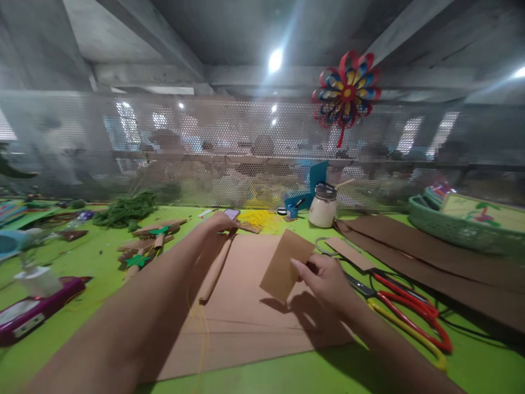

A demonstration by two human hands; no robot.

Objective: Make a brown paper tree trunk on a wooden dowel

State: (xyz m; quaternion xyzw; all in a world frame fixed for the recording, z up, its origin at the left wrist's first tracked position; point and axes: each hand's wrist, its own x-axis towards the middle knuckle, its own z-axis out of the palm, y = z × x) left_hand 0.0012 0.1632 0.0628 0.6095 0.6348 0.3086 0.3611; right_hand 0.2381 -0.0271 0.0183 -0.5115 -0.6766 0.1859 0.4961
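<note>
My right hand (324,276) pinches a small rectangular piece of brown cardboard (285,268), tilted above a large brown sheet (250,317) on the table. My left hand (219,221) reaches to the far edge of that sheet, by the far end of a rolled brown paper tube (216,271). Its fingers are mostly hidden, so what they touch is unclear. Just beyond it lie a phone (232,214) and a small brown strip (249,227). Thin yellow strings (203,328) trail from the tube's near end.
Right of the sheet lie red-handled scissors (414,312), yellow-handled scissors (410,334), brown boards (430,268) and a green basket (451,230). A whitish jar (323,208) stands behind. Paper figures (141,254), green strands (127,210) and a purple power strip (41,309) are left.
</note>
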